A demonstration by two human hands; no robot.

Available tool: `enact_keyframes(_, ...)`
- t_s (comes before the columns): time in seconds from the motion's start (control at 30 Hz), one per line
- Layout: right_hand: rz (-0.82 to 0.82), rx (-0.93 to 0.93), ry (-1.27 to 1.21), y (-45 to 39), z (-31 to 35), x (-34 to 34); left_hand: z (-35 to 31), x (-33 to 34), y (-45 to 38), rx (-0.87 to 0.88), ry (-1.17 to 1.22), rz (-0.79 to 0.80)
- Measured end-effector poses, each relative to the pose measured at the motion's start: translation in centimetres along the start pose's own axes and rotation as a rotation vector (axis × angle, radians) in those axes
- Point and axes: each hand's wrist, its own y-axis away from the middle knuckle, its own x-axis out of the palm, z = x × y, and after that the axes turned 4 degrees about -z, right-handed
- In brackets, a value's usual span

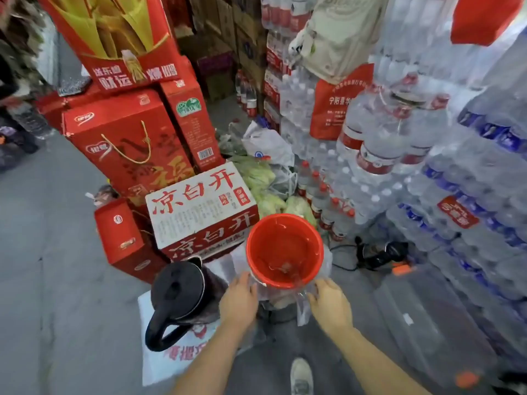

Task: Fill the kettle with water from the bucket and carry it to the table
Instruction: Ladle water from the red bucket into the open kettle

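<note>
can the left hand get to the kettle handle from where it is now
Probably yes. The left hand is at the red bucket's near side, and the black kettle stands just to its left with its handle turned toward the person, nothing lying between them.

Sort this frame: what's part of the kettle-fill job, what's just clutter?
Job:
- red bucket, water inside
- black kettle, lid shut, on the floor left of bucket
- left hand and right hand, at the bucket's near rim

Clutter:
- white carton
- red gift boxes
- bottled-water packs
- cabbages
</note>
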Motion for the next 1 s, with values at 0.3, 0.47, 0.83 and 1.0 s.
enact_keyframes(0.3, 0.246, 0.378, -0.329, -8.6, 1.6, 3.6, -2.2, 3.3, -7.2, -0.155, 0.053, -0.055)
enact_keyframes(0.47, 0.364, 0.578, -0.645, -12.6, 2.4, 3.2, -1.8, 4.0, -8.6, -0.171, 0.075, -0.008)
enact_keyframes(0.83, 0.251, 0.747, -0.871, -12.3, 4.1, 6.1, 0.4, 4.3, -9.5, -0.071, 0.063, 0.032)
enact_keyframes(1.0, 0.150, 0.649, -0.972, -8.4, 4.1, 5.4, 1.0, 3.9, -9.7, 0.000, 0.000, 0.051)
